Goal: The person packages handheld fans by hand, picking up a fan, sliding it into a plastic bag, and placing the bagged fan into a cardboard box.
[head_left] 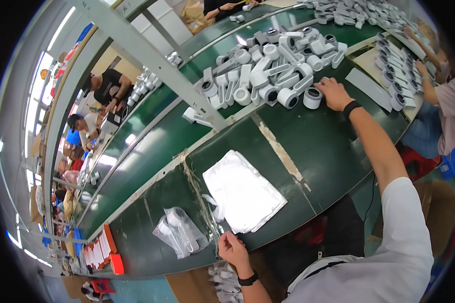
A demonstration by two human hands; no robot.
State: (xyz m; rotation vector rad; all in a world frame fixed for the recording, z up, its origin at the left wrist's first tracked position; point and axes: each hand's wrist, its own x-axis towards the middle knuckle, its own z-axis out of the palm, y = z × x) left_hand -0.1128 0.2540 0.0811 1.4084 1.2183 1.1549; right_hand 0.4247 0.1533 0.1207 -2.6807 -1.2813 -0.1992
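Observation:
My right hand (333,93) reaches to the front edge of a heap of white-and-grey handheld devices (268,63) with round, dark-topped heads. Its fingers are curled against one round-headed device (312,99) at the heap's near right corner. Close to the bench's near edge is my left hand (232,250), its fingers pinched together; what they hold, if anything, is too small to tell. Just beyond it lies a stack of white plastic bags (243,194). Left of that stack, a clear bag (181,233) with a device inside rests on the green bench.
A grey metal post (162,68) slants across the bench's far side. Red-orange boxes (100,248) of papers stand at the left end. At right, devices line a board (389,70) beside a co-worker (442,101). More people work across the line. An open carton (192,285) sits below.

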